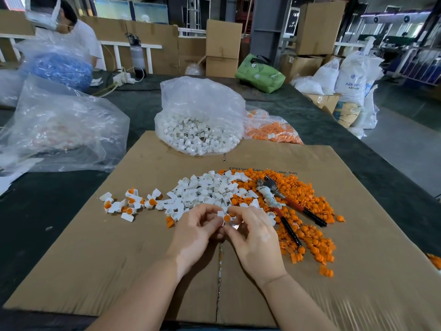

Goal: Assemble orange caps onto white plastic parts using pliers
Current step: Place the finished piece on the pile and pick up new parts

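Observation:
My left hand (193,232) and my right hand (255,237) meet over the cardboard sheet (119,259). Together they pinch a white plastic part with an orange cap (226,218) seated in it. Beyond my fingers lies a pile of loose white parts (210,187). A spread of orange caps (307,220) lies to the right. The pliers (281,201), with red and black handles, rest on the orange caps, untouched. Several assembled white parts with orange caps (128,201) lie at the left of the sheet.
A clear bag of white parts (198,125) stands at the sheet's far edge, with a bag of orange caps (272,130) beside it. A large clear bag (59,125) lies at the left. A person (66,25) sits across the table at the far left.

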A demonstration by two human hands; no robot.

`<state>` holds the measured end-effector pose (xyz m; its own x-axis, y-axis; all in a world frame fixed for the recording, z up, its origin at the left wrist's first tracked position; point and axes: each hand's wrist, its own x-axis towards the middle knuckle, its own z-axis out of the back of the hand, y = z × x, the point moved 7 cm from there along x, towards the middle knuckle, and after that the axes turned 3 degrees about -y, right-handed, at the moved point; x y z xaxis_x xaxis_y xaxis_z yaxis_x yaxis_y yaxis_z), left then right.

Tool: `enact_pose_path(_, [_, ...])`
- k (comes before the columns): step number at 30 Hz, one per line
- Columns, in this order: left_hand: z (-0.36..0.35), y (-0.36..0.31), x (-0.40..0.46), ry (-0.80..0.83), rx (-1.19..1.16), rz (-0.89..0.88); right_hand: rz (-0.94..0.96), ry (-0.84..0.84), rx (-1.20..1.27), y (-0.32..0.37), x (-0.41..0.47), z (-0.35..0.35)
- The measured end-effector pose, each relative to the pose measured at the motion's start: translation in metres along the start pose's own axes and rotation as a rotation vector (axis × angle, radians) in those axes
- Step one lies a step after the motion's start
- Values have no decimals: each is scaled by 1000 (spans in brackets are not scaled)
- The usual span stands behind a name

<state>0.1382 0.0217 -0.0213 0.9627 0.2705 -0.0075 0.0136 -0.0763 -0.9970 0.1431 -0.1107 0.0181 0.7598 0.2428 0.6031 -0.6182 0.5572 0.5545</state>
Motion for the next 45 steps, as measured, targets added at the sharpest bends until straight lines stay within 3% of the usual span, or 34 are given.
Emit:
enact_pose_path(26, [-1, 3, 5, 4, 41, -41, 19, 35, -18, 1, 3, 0])
enact_pose_path(30, [2, 6, 8, -20, -8, 15, 1, -5, -94, -4, 5, 10])
enact_pose_path(34, [2, 10, 13, -43, -50, 74, -244, -31, -356, -37, 20, 36])
enact_pose_path(38, [0, 8, 15, -33, -13, 67, -619, 235, -617, -83, 28, 47])
enact_pose_path(41, [0, 6, 16, -38, 3, 66, -695, 426, -639, -96, 32, 43])
enact_pose_path(45, [-1, 5, 17, -46, 9, 74, -685, 453, -675, -95, 40, 41])
